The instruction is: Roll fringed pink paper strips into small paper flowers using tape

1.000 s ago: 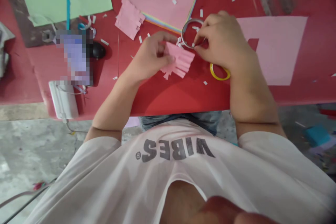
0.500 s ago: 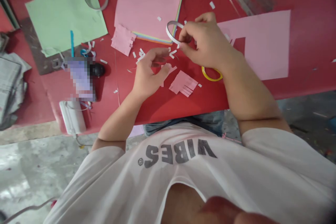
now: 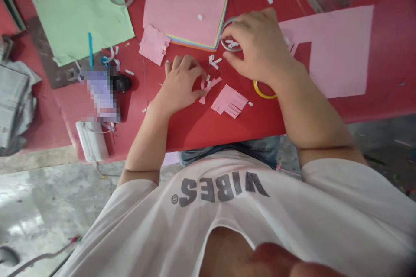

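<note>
Just white paper scraps (image 3: 232,44) inside a thin silvery ring (image 3: 222,40)

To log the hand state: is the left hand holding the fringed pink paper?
No; the fringed pink paper lies on the red table, apart from the left hand.

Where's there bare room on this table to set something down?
Bare red tabletop runs between the fringed pink paper and the table's near edge. It is crowded between the left hand and right hand, among white paper scraps.
</note>
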Motion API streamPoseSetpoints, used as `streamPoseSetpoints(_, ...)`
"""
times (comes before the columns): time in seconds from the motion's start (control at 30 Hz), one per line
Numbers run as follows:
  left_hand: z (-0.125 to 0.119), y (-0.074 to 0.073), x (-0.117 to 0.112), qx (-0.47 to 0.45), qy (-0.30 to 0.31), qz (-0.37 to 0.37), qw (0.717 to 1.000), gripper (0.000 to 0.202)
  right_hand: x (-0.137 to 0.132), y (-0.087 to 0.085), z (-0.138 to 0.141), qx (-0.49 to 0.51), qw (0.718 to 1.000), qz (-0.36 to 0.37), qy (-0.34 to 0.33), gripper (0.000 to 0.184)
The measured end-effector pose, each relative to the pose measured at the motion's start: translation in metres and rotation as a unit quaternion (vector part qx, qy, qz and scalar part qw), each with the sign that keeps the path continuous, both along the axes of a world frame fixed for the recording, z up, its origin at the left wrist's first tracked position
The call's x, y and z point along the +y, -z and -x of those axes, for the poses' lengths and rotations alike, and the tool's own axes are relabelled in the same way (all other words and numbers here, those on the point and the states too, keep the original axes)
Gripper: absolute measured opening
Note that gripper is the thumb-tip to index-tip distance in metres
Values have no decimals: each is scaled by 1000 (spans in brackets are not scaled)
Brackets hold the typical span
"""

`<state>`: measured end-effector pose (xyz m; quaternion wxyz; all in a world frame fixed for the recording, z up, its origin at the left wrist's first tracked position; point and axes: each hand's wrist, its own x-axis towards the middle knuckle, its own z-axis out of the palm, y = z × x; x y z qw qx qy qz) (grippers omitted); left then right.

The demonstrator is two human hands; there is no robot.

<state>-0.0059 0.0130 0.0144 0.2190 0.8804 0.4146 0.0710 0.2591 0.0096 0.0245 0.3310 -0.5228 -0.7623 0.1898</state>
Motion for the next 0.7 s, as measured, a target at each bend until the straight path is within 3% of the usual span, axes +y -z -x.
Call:
streamPoseSetpoints(0.2, -3, 1, 3, -51, 7, 33, 998, 15, -1, -1, 9, -4, 999, -7, -32, 17)
streamPoseSetpoints(0.33, -4, -6, 0, -148, -4, 124, 981, 10, -9, -4, 17, 84, 989, 80, -90, 17)
streamPoseSetpoints(0.4, -7, -10, -4, -217, -31, 169, 961, 14, -16, -7, 23, 124, 975, 130, -128, 21)
streamPoseSetpoints(0.5, -13, -14, -12, -300, -77, 203, 929, 30, -25, -11, 32, 142, 969, 161, -125, 20)
streamPoseSetpoints(0.63, -22, -11, -20, -333, -119, 217, 910, 46, -28, -9, 38, 128, 973, 161, -109, 6)
streamPoseSetpoints(0.7, -24, -8, -23, -333, -118, 222, 909, 52, -27, -8, 38, 118, 974, 156, -118, 8)
